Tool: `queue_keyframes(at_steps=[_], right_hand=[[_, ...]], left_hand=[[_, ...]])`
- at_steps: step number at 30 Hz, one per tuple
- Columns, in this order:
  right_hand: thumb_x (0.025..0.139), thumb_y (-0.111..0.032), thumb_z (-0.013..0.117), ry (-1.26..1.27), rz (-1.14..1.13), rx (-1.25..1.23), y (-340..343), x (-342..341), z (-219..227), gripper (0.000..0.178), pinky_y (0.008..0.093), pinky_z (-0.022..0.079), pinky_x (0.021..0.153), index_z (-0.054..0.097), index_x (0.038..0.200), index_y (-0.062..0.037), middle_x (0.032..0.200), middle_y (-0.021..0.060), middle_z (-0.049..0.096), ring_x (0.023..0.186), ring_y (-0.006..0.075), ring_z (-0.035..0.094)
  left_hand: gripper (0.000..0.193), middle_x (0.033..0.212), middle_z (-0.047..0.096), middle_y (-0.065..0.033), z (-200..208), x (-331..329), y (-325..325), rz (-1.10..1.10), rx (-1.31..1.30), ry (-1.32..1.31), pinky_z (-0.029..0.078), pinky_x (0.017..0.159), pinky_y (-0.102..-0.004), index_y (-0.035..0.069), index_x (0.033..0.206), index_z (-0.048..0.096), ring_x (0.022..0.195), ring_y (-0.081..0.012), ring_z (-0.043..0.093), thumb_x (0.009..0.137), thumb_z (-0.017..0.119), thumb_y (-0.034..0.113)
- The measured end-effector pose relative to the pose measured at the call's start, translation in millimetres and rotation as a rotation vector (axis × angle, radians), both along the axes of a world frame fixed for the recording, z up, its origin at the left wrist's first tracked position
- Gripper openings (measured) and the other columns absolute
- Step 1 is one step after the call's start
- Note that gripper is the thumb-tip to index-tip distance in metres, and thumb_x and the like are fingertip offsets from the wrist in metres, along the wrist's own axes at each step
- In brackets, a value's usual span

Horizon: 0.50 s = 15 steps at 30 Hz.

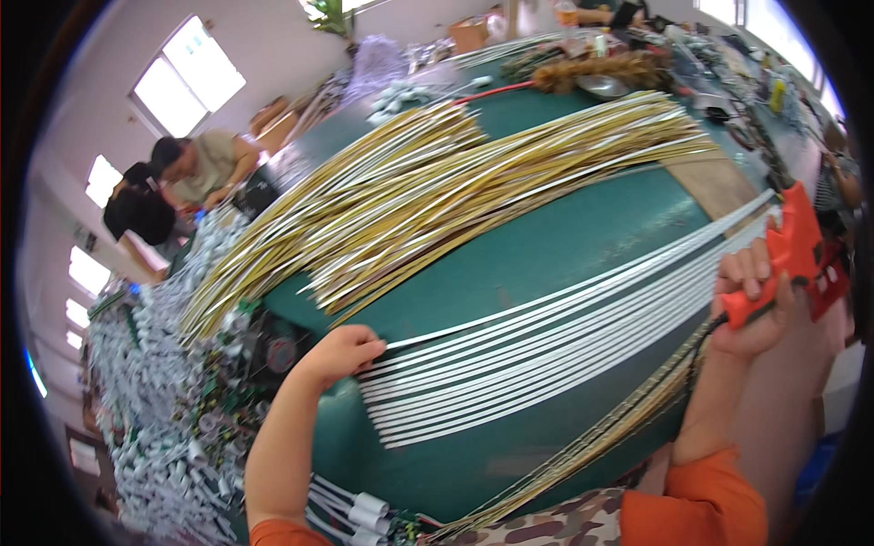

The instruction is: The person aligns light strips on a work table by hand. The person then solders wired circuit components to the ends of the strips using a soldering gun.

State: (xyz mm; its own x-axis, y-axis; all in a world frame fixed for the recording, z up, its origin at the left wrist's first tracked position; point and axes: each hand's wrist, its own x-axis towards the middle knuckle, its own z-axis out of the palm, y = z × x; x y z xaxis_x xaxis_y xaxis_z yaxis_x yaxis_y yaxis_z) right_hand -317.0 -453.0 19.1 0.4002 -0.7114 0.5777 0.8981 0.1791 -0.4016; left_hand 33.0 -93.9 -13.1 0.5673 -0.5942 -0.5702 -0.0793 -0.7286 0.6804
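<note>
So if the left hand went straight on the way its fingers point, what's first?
The uppermost white strip: its end is already at the fingertips of the left hand. Beyond, the line seems to follow it toward the red tool; height over the green table is unclear.

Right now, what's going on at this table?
The person's right hand grips an orange-red hand tool beside the right ends of a row of white strips. The left hand is at the left end of the farthest strip. Yellow and white strips lie heaped beyond, on the green table.
</note>
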Motion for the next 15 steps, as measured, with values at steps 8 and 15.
queue_keyframes(at_steps=[8,15], right_hand=[[0.088,-0.012,0.059,0.083,-0.04,-0.073,-5,-5,-4,0.068,0.0265,0.039,0.072,0.022,0.141,0.0097,0.083,0.0031,0.046,0.067,0.0083,0.048],[0.089,-0.012,0.059,0.123,-0.05,-0.082,-5,-3,-5,0.065,0.0266,0.041,0.074,0.025,0.14,0.0102,0.083,0.0032,0.045,0.067,0.0077,0.047]], left_hand=[[0.011,0.077,0.06,0.0015,-3,5,41,0.173,-0.059,0.158,0.042,0.056,-0.02,0.007,0.089,0.062,0.065,-0.0065,0.052,0.091,0.064,0.017],[0.01,0.076,0.061,0.0018,-9,7,46,0.221,-0.023,0.033,0.043,0.054,-0.0201,0.007,0.089,0.062,0.063,-0.0066,0.053,0.088,0.068,0.015]])
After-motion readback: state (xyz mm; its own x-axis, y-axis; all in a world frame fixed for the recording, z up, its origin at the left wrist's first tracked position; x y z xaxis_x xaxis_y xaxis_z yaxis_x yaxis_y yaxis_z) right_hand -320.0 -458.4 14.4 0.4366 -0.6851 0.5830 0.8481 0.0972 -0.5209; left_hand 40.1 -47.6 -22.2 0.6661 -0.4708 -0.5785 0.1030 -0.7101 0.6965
